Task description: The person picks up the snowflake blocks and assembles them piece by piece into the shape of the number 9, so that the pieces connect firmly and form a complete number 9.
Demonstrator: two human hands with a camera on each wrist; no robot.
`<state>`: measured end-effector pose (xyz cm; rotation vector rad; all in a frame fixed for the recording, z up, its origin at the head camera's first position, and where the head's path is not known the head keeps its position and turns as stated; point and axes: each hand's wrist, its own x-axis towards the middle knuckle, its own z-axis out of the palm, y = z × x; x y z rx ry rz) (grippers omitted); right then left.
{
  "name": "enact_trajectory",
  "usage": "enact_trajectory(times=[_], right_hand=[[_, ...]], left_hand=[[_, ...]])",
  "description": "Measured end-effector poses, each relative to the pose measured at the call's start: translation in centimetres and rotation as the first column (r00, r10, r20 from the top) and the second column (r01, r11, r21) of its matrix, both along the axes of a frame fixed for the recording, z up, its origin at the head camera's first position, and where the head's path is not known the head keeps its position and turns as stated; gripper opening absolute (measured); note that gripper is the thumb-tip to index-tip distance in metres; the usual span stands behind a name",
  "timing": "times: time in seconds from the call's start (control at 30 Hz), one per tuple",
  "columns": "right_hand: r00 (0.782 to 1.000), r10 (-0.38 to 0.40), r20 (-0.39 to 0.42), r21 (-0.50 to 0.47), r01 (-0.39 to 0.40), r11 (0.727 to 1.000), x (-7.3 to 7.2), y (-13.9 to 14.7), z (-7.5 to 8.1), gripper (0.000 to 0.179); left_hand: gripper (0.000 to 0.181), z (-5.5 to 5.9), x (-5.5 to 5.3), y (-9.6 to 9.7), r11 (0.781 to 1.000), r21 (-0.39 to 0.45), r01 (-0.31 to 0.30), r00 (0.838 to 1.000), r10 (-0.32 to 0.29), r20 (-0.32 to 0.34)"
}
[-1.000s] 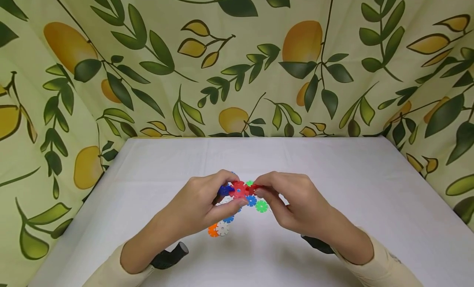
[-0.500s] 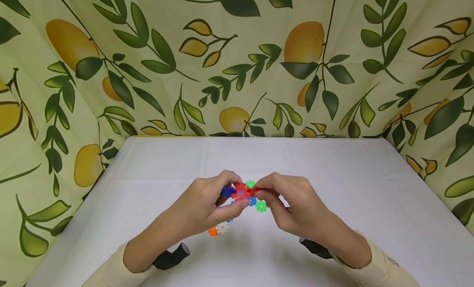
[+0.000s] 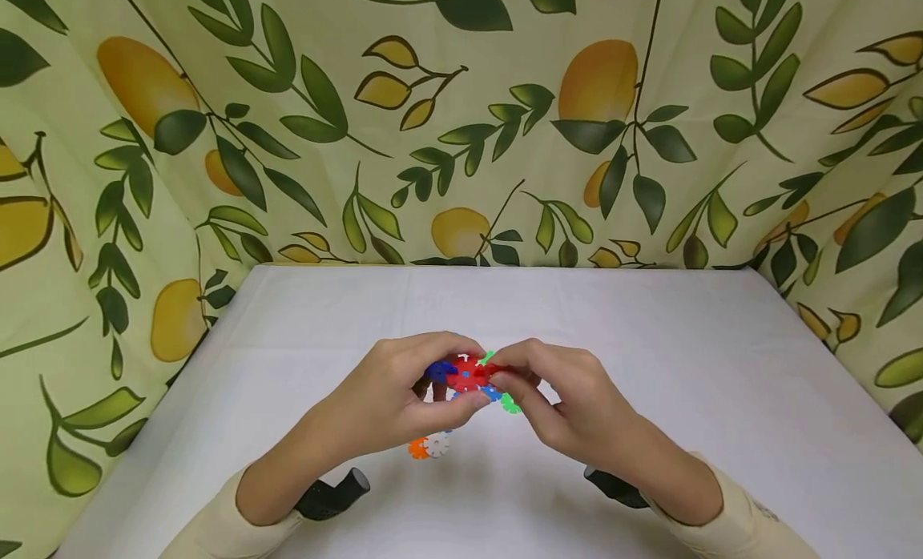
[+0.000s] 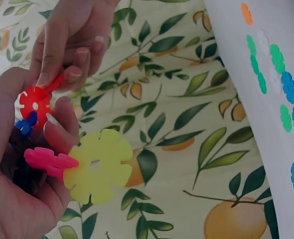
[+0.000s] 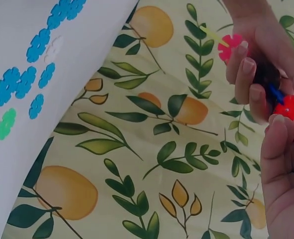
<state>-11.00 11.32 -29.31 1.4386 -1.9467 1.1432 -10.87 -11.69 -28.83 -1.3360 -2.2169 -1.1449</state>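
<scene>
Notched plastic snowflake discs are joined in a chain between my hands. My left hand (image 3: 414, 383) grips the chain, with thumb and index finger around a red disc (image 3: 465, 376). Left of it shows a dark blue disc (image 3: 438, 372). In the left wrist view, a pink disc (image 4: 49, 162) and a yellow disc (image 4: 102, 169) stick out from the left palm; dark pieces are partly hidden in the fingers. My right hand (image 3: 570, 391) pinches a second red disc (image 4: 55, 83) between thumb and index finger, edge-on against the first. Whether these two interlock I cannot tell.
Loose discs lie on the white table (image 3: 324, 319) below the hands: an orange one (image 3: 417, 448), a white one (image 3: 437, 444), a green one (image 3: 511, 404) and several blue ones (image 5: 8, 85). A leaf-and-fruit patterned cloth (image 3: 461, 142) hangs behind the table.
The left index finger and thumb have shifted right along the red disc. The right hand still pinches its red disc, close to the left fingertips. More of the table discs are covered.
</scene>
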Motion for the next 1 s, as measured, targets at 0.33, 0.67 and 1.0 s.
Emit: enact_trajectory(times=[0.33, 0.67, 1.0], right_hand=[[0.989, -0.118, 0.088, 0.357, 0.079, 0.931, -0.6, 2.7, 0.9, 0.029], [0.839, -0.514, 0.179, 0.871, 0.107, 0.479, -4.1, 4.5, -0.5, 0.028], [0.744, -0.653, 0.144, 0.970, 0.025, 0.243, -6.3, 4.4, -4.3, 0.034]], left_hand=[[0.027, 0.2, -0.3, -0.3, 0.999, 0.019, -0.028, 0.992, 0.025, 0.120], [0.029, 0.3, -0.3, -0.6, 0.995, 0.015, -0.099, 0.981, 0.095, 0.167], [0.026, 0.5, -0.5, -0.8, 0.993, 0.002, -0.116, 0.985, 0.115, 0.127]])
